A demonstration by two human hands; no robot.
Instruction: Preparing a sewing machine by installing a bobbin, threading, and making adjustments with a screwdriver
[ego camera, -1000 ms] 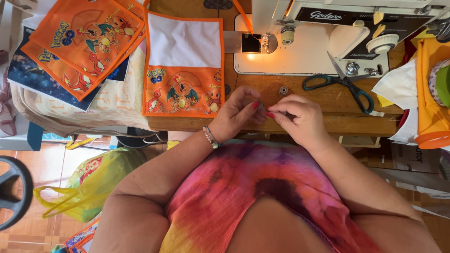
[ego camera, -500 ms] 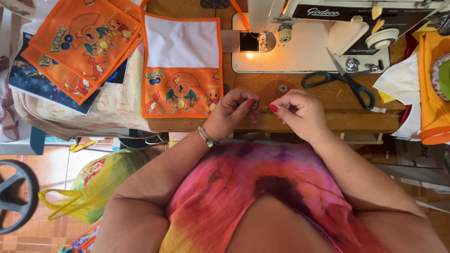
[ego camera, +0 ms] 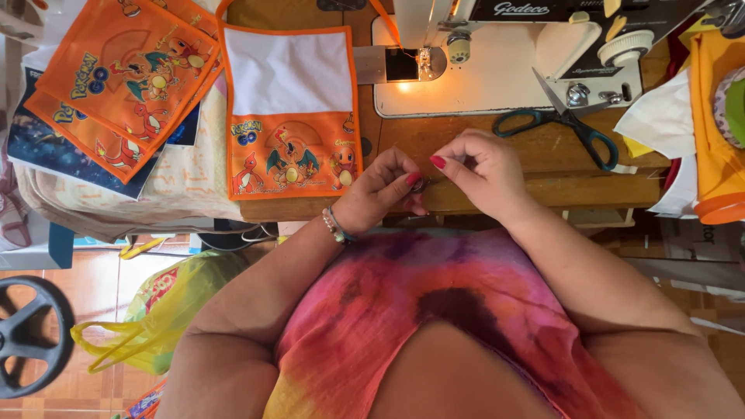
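Note:
My left hand (ego camera: 378, 192) rests at the front edge of the wooden sewing table (ego camera: 543, 190), fingers closed on a small dark round metal piece (ego camera: 420, 185). My right hand (ego camera: 479, 167) is just to its right, thumb and forefinger pinched together as if on a fine thread running from that piece; the thread is too thin to see clearly. Both hands lie in front of the white sewing machine (ego camera: 497, 77), whose lamp lights the needle area (ego camera: 403, 66). An orange-trimmed cloth panel with cartoon prints (ego camera: 289, 112) lies left of my hands.
Scissors with dark teal handles (ego camera: 570, 124) lie right of my hands on the table. More orange printed panels (ego camera: 124, 77) are stacked at the far left. White and orange cloth (ego camera: 698, 124) is piled at the right. A yellow-green plastic bag (ego camera: 167, 306) and a black wheel (ego camera: 31, 334) are on the floor.
My right hand has risen slightly away from the table's front edge. My left hand has stayed in place with the small metal piece at its fingertips.

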